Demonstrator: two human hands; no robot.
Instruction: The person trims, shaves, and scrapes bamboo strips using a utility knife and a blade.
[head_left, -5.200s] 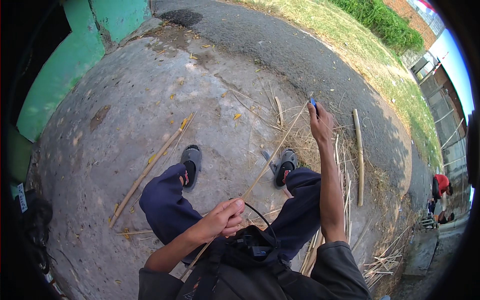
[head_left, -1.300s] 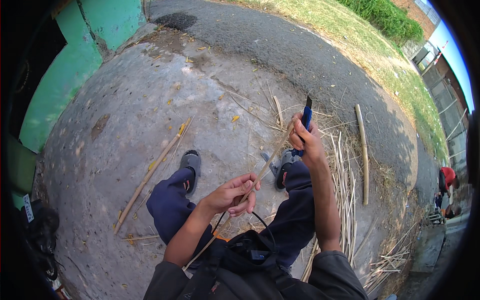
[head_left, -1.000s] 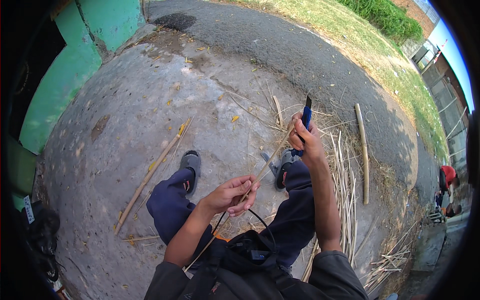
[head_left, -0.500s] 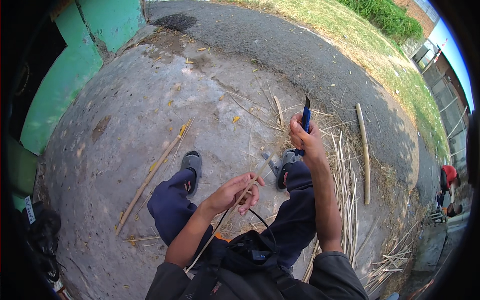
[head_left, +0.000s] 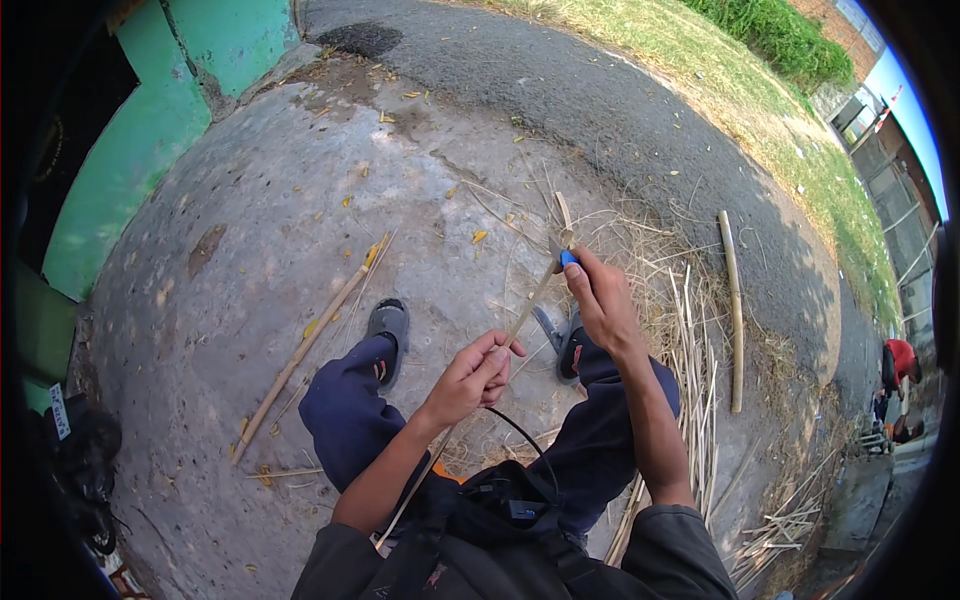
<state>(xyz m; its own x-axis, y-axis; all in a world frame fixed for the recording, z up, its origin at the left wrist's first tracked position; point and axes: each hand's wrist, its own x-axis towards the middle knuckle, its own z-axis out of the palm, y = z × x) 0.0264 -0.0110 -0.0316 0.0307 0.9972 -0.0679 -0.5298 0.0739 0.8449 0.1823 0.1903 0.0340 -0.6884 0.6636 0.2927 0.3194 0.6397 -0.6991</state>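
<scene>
My left hand (head_left: 470, 378) is closed around a thin pale bamboo strip (head_left: 532, 303), which slants from my lap up and to the right. Beyond it, my right hand (head_left: 607, 305) grips a blue utility knife (head_left: 569, 258); most of its handle is hidden by the fingers. The blade lies at the strip's far end, touching or very close to it, where a small curl of bamboo shows. Fine shavings (head_left: 645, 245) litter the ground past my right hand.
Long split bamboo strips (head_left: 695, 375) lie beside my right leg, with a thicker bamboo pole (head_left: 731, 310) farther right. Another pole (head_left: 305, 345) rests at left. A black cable (head_left: 525, 432) loops over my lap. A person in red (head_left: 901, 360) is far right.
My right hand has turned and lowered the knife from upright onto the strip's far end. My left hand's loose fingers have closed firmly on the strip.
</scene>
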